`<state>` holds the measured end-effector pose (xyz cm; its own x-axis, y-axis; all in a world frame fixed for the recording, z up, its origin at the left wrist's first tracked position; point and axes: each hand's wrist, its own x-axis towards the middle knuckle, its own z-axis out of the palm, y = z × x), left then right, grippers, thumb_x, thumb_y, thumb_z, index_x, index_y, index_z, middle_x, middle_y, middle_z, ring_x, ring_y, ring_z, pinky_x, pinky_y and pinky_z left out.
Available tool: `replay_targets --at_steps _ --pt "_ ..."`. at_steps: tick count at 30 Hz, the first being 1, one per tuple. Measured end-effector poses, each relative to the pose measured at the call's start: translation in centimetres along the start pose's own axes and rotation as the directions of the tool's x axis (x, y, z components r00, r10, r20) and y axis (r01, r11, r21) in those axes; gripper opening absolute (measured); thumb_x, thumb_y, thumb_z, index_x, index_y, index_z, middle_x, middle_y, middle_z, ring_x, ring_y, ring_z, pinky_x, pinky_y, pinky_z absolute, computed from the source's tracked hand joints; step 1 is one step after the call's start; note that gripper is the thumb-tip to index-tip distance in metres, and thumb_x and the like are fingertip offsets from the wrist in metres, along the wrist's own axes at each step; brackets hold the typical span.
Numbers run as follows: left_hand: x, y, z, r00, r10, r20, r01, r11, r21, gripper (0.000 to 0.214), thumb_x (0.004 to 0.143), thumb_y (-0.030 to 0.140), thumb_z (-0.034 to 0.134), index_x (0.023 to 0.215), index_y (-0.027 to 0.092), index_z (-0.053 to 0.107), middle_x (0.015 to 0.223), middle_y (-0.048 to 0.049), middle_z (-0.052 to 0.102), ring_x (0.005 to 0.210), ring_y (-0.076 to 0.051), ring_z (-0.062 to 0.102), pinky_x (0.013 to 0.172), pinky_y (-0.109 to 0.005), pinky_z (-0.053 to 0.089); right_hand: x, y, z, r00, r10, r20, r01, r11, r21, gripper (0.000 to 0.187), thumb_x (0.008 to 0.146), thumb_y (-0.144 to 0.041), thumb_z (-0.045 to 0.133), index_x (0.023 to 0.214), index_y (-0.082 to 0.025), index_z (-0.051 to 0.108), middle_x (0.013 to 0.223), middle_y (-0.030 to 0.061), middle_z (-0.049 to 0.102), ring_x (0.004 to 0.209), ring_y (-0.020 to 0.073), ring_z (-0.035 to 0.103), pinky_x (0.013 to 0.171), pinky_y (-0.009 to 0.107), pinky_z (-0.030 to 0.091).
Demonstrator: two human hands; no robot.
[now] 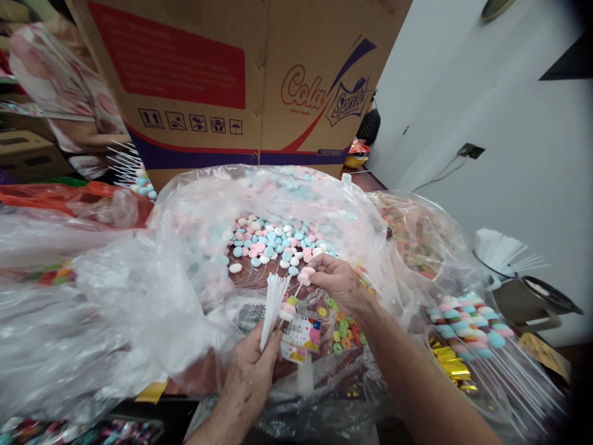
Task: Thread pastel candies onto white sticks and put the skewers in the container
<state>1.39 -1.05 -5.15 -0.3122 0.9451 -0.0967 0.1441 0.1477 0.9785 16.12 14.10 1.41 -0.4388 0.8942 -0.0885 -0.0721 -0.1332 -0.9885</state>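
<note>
My left hand grips a bunch of white sticks; my right hand pinches a pink candy onto one. Finished skewers lie nearby; many loose candies remain.

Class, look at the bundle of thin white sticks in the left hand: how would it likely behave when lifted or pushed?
The white sticks look thin and long, so probably light and slightly bendy. Held only at the bottom by the left hand, they fan out at the top, so a loose grip would likely let them scatter. Being slim and probably round, they may well roll.
</note>
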Motion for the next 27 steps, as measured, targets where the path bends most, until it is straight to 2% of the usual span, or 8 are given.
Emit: replay_targets --at_steps 8,12,16,21,27 --pt "-0.1 0.2 0.0 1.0 -0.027 -0.014 0.027 1.0 0.012 0.031 0.085 0.044 0.054 0.074 0.019 0.068 0.052 0.0037 0.051 0.052 -0.017 0.049 0.053 -0.027 0.037 -0.5 -0.3 0.7 0.999 -0.034 0.026 0.035 0.999 -0.04 0.032 0.06 -0.035 0.088 0.075 -0.018 0.066 0.065 -0.0026 0.064 0.056 0.0104 0.057 0.054 0.024 0.047" --pt "0.0 0.3 0.1 1.0 -0.027 -0.013 0.027 0.999 0.02 0.029 0.086 0.043 0.055 0.078 0.019 0.07 0.05 0.005 0.048 0.05 -0.016 0.045 0.049 -0.026 0.035 -0.6 -0.6 0.7 0.996 -0.062 0.066 0.07 0.99 -0.124 0.029 0.063 -0.039 0.086 0.076 -0.017 0.07 0.067 -0.002 0.064 0.06 0.0113 0.058 0.056 0.024 0.047" --pt "-0.1 0.3 0.1 0.999 -0.037 -0.026 0.037 0.999 0.015 0.029 0.086 0.043 0.055 0.081 0.019 0.07 0.05 0.0055 0.048 0.049 -0.016 0.045 0.049 -0.025 0.035 -0.6 -0.2 0.2 0.988 -0.108 0.109 0.132 0.96 -0.248 0.023 0.073 -0.038 0.079 0.082 -0.018 0.073 0.074 -0.0003 0.068 0.066 0.0124 0.06 0.061 0.025 0.046" --pt "-0.1 0.2 -0.1 0.999 -0.033 -0.027 0.034 0.999 0.034 0.029 0.087 0.043 0.054 0.074 0.02 0.067 0.053 0.0045 0.05 0.051 -0.017 0.049 0.051 -0.026 0.038 -1.1 0.5 0.5 0.973 -0.193 0.131 0.23 0.876 -0.423 0.016 0.083 -0.035 0.068 0.085 -0.02 0.073 0.076 -0.0011 0.068 0.067 0.0134 0.061 0.063 0.025 0.046" --pt "-0.1 0.4 -0.1 0.998 -0.022 -0.059 0.027 0.996 0.087 0.033 0.086 0.046 0.053 0.064 0.022 0.06 0.051 0.004 0.051 0.051 -0.018 0.05 0.051 -0.027 0.038 -2.2 1.0 1.4 0.923 -0.357 0.146 0.367 0.699 -0.613 0.019 0.088 -0.03 0.058 0.094 -0.023 0.073 0.081 0.0003 0.073 0.07 0.0157 0.066 0.067 0.026 0.05"
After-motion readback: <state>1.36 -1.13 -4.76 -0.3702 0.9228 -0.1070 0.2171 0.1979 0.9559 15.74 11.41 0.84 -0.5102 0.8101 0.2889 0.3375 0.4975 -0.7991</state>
